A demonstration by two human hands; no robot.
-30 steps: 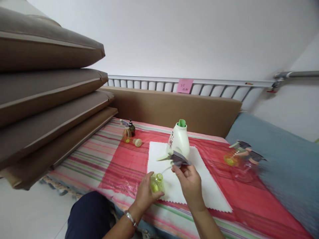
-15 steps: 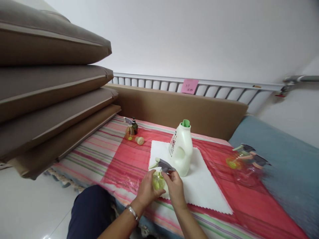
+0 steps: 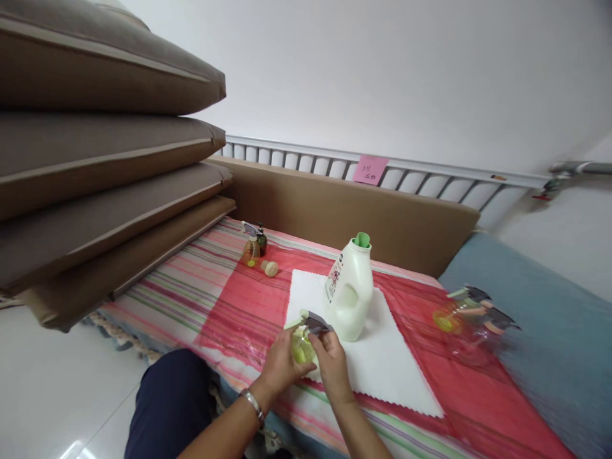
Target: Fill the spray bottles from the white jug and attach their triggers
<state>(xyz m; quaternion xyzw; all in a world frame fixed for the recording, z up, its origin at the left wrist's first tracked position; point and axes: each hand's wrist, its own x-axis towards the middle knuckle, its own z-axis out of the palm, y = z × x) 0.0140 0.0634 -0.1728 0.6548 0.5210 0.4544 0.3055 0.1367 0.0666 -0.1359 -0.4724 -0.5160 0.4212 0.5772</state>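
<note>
A small clear spray bottle point(image 3: 302, 347) with a yellow-green tint is held over the near edge of the white cloth point(image 3: 392, 373). My left hand point(image 3: 280, 364) wraps round the bottle's body from the left. At its grey and pale green spray head point(image 3: 316, 322), my right hand point(image 3: 332, 363) closes its fingers from the right; the grip is partly hidden. Just behind my hands stands a pale green detergent jug point(image 3: 351, 293) with a bright green cap point(image 3: 362, 240), upright on the cloth.
On the right lie a yellow spray bottle point(image 3: 447, 319) and a pink spray bottle point(image 3: 473, 344). At the back left are an amber spray bottle point(image 3: 251, 252), a dark pump bottle point(image 3: 262, 242) and a round-headed wooden-looking item point(image 3: 270, 268). Stacked brown cushions point(image 3: 109, 140) rise at left.
The view has shifted slightly. Both hands stay on the spray bottle, and the spray head sits slightly lower between them. The jug and the other bottles have not moved on the table.
</note>
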